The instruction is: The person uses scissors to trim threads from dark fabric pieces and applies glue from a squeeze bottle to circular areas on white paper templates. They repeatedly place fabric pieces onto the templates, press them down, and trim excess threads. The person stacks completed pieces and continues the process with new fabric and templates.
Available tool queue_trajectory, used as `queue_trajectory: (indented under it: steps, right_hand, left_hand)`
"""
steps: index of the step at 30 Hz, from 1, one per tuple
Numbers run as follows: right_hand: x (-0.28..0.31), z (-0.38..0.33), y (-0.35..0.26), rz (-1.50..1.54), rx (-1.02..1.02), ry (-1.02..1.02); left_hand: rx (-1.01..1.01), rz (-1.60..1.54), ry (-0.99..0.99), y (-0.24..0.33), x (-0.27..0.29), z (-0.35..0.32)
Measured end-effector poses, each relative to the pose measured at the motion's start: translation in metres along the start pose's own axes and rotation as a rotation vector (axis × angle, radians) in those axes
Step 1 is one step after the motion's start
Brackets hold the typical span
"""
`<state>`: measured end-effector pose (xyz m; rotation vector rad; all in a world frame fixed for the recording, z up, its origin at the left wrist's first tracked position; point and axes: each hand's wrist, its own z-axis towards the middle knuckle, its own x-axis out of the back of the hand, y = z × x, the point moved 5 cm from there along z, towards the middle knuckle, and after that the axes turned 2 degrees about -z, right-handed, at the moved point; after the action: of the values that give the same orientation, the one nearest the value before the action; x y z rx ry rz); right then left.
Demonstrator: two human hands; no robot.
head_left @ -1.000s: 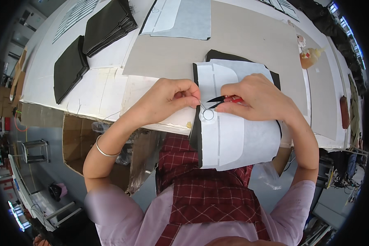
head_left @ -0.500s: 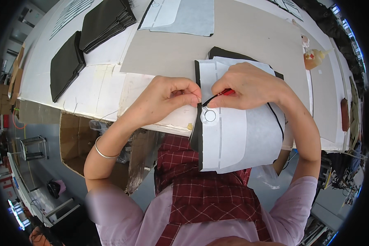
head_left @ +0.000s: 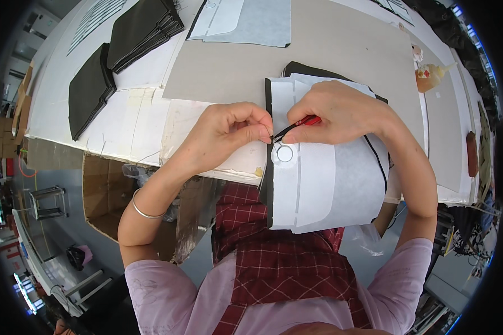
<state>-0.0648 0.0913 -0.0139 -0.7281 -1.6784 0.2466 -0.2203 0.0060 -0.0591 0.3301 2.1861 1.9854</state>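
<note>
A pale blue-white fabric panel with dark edging (head_left: 314, 192) hangs over the table's front edge, on top of darker fabric pieces (head_left: 313, 71). At its left border my left hand (head_left: 224, 135) is closed, thumb and forefinger pinching what looks like a thin thread. My right hand (head_left: 341, 111) lies over the panel, wrapped round small red-handled thread snips (head_left: 308, 120). Their dark blades point left to the dark border, close to my left fingertips. Just below the blades a ring-shaped mark (head_left: 285, 153) shows on the panel.
Stacks of dark fabric pieces (head_left: 145, 33) lie at the far left, with another stack (head_left: 90, 92) nearer. A second pale panel (head_left: 246, 22) is at the back on grey board (head_left: 223, 72). A bottle of yellowish liquid (head_left: 428, 77) stands right. Below the table's left edge is a cardboard box (head_left: 103, 195).
The snips' blades have shifted slightly up and left, nearer my left fingertips. The panel has moved a little up with them. My left hand stays at the dark border.
</note>
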Motion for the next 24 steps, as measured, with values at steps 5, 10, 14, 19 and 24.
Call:
queue_trajectory:
  steps: [5,10,14,19,24]
  right_hand:
    - [-0.0002,0.0003,0.0044,-0.021,-0.017,-0.004]
    - [0.0003,0.0044,0.0037,-0.012,-0.005,-0.004]
    - [-0.0009,0.0054,0.0038,-0.005,-0.005,0.002]
    - [-0.0019,0.0069,0.0047,-0.01,-0.029,-0.025]
    - [-0.002,0.0022,0.0082,0.024,0.005,0.0]
  left_hand:
    - [-0.044,0.034,0.082,-0.0005,0.0047,-0.0005]
    - [-0.069,-0.025,0.107,-0.002,0.007,-0.0011]
    - [-0.063,-0.041,0.115,-0.0031,0.0075,-0.0006]
    - [-0.068,-0.051,0.143,-0.0042,0.0067,-0.0016]
    - [-0.051,-0.045,0.171,-0.0018,0.0066,-0.0014]
